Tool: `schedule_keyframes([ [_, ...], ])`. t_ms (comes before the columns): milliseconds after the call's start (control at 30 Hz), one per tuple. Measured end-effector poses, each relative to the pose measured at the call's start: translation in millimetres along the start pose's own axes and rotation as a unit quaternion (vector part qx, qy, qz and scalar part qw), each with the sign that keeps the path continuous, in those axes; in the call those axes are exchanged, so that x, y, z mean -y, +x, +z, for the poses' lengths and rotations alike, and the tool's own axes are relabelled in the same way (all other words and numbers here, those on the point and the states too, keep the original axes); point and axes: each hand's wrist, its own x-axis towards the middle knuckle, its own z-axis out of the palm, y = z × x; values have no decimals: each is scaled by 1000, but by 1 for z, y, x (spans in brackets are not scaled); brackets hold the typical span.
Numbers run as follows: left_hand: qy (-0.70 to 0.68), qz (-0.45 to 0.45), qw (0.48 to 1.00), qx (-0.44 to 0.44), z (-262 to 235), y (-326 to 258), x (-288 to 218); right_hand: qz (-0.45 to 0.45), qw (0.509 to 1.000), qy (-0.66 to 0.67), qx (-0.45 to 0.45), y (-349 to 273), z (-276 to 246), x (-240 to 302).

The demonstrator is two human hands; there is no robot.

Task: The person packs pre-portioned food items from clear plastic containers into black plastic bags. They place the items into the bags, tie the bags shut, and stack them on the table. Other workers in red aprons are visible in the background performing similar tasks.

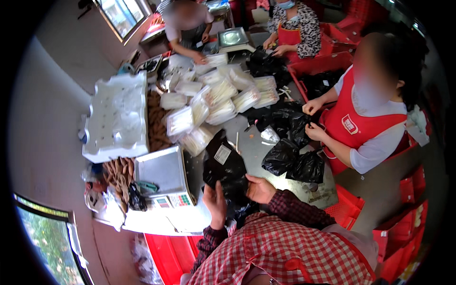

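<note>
In front of me on the metal table lies a black plastic bag (224, 170) with a white label on its upper part. My left hand (216, 205) is at the bag's near left edge, its fingers stretched out and apart from the thumb. At the bag's right edge, my right hand (261, 190) has its fingers curled in, with the thumb against the black plastic. The near part of the bag runs down between both hands, and its lower end is partly hidden. More filled black bags (306, 166) sit just to the right.
White packs (221, 92) of pale sticks are heaped beyond the bag. A scale (161, 171), brown roots (118, 173) and a white foam box (116, 114) stand left. A co-worker in a red apron (363, 111) handles black bags at right; two people work farther back. Red crates (346, 209) surround the table.
</note>
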Motion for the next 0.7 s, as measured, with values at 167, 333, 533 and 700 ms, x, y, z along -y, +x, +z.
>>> schedule_keyframes([
  [167,-46,-39,998,1,-5,2,0,105,994,11,-12,-4,1,-17],
  [333,3,-20,1000,-3,-5,-2,2,99,994,5,-47,3,-23,-22],
  [533,144,96,980,-97,-28,-4,3,-131,942,-265,-161,-13,0,-11],
  [700,172,25,949,262,8,-11,-38,-245,904,-323,-133,-11,12,-27],
])
